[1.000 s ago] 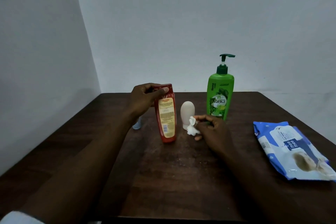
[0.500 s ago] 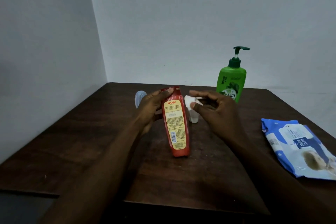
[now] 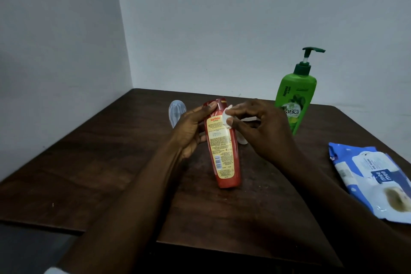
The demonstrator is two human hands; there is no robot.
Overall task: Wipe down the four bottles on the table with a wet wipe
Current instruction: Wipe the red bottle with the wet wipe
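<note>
The red bottle (image 3: 223, 143) was up off the table (image 3: 93, 162), tilted with its wide end toward you, and that was the one you were working on. Your left hand (image 3: 191, 131) was wrapped round its upper left side, thumb on the top edge, carrying it. Your right hand (image 3: 255, 127) had the wet wipe (image 3: 227, 118) bunched tight between thumb and fingertips, pressed against the upper right shoulder of the bottle, beside the label. So I judged you were only starting on this one: the wipe sat near the top, with the long body below it yet to cover. The clear bottle (image 3: 176, 111) stood behind your left hand, the green pump bottle (image 3: 293, 98) off to the right; I couldn't tell whether either was wiped. A pale fourth one (image 3: 242, 140) barely peeked out behind your right hand. The wipes pack (image 3: 371, 179) lay well apart, far right.
</note>
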